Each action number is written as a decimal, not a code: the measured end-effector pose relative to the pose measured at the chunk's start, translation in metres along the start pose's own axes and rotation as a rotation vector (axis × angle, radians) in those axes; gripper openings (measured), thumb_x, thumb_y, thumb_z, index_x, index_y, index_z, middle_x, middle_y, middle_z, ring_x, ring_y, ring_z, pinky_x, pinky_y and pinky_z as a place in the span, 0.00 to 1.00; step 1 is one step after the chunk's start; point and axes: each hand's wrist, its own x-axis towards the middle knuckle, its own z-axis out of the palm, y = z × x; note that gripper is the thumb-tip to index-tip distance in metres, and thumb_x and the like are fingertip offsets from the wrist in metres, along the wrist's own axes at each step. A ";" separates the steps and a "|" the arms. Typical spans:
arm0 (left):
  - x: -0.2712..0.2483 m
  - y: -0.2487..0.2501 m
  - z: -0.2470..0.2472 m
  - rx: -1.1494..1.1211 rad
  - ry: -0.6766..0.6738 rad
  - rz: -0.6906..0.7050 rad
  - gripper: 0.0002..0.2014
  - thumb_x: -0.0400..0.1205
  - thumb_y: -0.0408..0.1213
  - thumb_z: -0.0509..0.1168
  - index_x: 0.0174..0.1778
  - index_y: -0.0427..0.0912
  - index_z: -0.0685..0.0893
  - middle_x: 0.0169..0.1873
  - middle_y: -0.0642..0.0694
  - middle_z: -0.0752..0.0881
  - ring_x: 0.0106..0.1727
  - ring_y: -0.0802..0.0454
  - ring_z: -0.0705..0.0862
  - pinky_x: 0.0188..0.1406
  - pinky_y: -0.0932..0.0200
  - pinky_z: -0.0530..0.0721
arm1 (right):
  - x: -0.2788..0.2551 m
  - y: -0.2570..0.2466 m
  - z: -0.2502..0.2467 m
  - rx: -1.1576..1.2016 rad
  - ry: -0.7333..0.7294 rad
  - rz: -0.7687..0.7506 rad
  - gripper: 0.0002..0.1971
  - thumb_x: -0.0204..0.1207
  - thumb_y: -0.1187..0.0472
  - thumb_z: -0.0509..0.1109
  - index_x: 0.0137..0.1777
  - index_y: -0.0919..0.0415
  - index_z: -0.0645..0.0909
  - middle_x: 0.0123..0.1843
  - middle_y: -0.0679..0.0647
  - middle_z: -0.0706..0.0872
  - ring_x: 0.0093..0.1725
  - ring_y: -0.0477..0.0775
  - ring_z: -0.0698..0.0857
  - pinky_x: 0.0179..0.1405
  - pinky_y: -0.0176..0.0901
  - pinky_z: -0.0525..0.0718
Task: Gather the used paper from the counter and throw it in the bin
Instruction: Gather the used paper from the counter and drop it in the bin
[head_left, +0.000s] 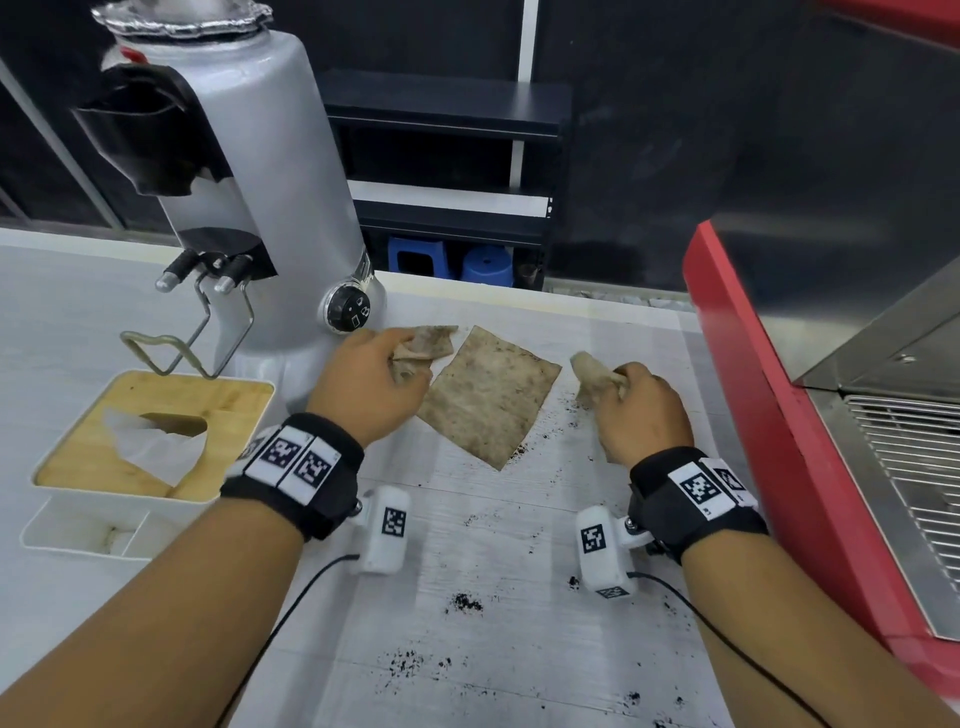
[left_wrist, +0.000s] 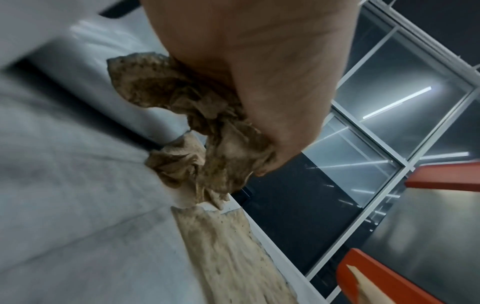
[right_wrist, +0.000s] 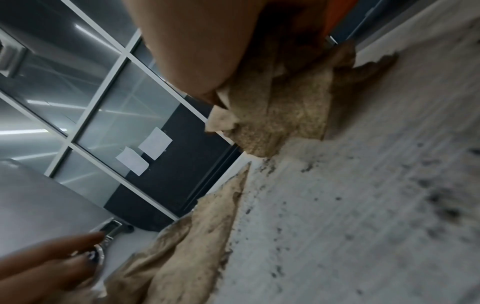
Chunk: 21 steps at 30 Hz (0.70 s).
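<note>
A flat, coffee-stained brown paper sheet (head_left: 488, 395) lies on the white counter (head_left: 498, 545) between my hands. My left hand (head_left: 382, 371) grips a crumpled stained paper (head_left: 423, 345) at the sheet's left corner; the left wrist view shows that paper (left_wrist: 197, 131) bunched under the fingers, with the flat sheet (left_wrist: 233, 257) below. My right hand (head_left: 631, 400) grips another crumpled stained paper (head_left: 592, 371) just right of the sheet, seen in the right wrist view as a folded wad (right_wrist: 280, 102) under the fingers. No bin is in view.
A silver coffee grinder (head_left: 249, 197) stands at the back left, close to my left hand. A wooden-topped tissue box (head_left: 150, 431) sits at the left. A red espresso machine (head_left: 810, 415) borders the right. Coffee grounds (head_left: 465, 603) are scattered over the counter.
</note>
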 end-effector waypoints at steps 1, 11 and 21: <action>0.009 -0.001 0.002 0.038 -0.035 0.000 0.26 0.75 0.46 0.66 0.71 0.52 0.74 0.61 0.44 0.78 0.52 0.45 0.84 0.57 0.51 0.86 | 0.000 -0.003 -0.002 0.065 -0.003 -0.002 0.11 0.79 0.52 0.58 0.47 0.58 0.79 0.45 0.59 0.85 0.42 0.62 0.85 0.43 0.53 0.86; 0.054 -0.010 0.031 0.404 -0.352 -0.095 0.27 0.79 0.31 0.57 0.75 0.53 0.67 0.61 0.36 0.73 0.57 0.35 0.79 0.55 0.48 0.80 | 0.009 -0.040 0.004 0.076 0.023 -0.159 0.25 0.78 0.48 0.71 0.21 0.58 0.73 0.36 0.56 0.77 0.39 0.53 0.78 0.44 0.46 0.79; 0.028 -0.010 0.020 0.171 -0.076 -0.002 0.08 0.76 0.42 0.65 0.47 0.45 0.84 0.46 0.39 0.80 0.43 0.42 0.82 0.44 0.53 0.81 | 0.016 -0.084 0.048 -0.295 -0.432 -0.292 0.38 0.71 0.43 0.79 0.79 0.49 0.69 0.77 0.58 0.70 0.68 0.63 0.80 0.62 0.53 0.83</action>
